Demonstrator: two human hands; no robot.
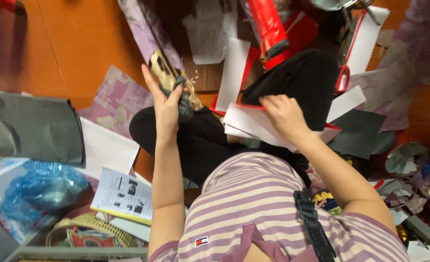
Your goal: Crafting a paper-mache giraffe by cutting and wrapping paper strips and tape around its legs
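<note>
- Left hand (168, 107) is wrapped about a dark grey crumpled wad (182, 104), thumb pressed over it and fingers stretched up; the wad sits over the person's black-trousered knee, touching a gold-and-black patterned sheet (169, 75) just behind it.
- Right hand (284, 115) is pinched shut on a stack of white paper sheets (246, 125) with zigzag-cut edges and a red underside; the stack lies across the lap, just right of the wad.
- Red-handled scissors (342, 77) lie right of the stack, on a white strip with a red edge.
- Red tube (269, 26) with a dark end stands tilted beyond the stack, over more red and white paper.
- Black paper pieces (360, 133) lie right of the stack, on the orange floor (79, 43).
- Pink-mottled sheet (118, 97) lies left of the wad; farther left is a curled grey sheet (31, 128).
- Printed leaflet (123, 194), white with small dark pictures, lies below it beside the left forearm, with a blue plastic bag (43, 187) to its left.
</note>
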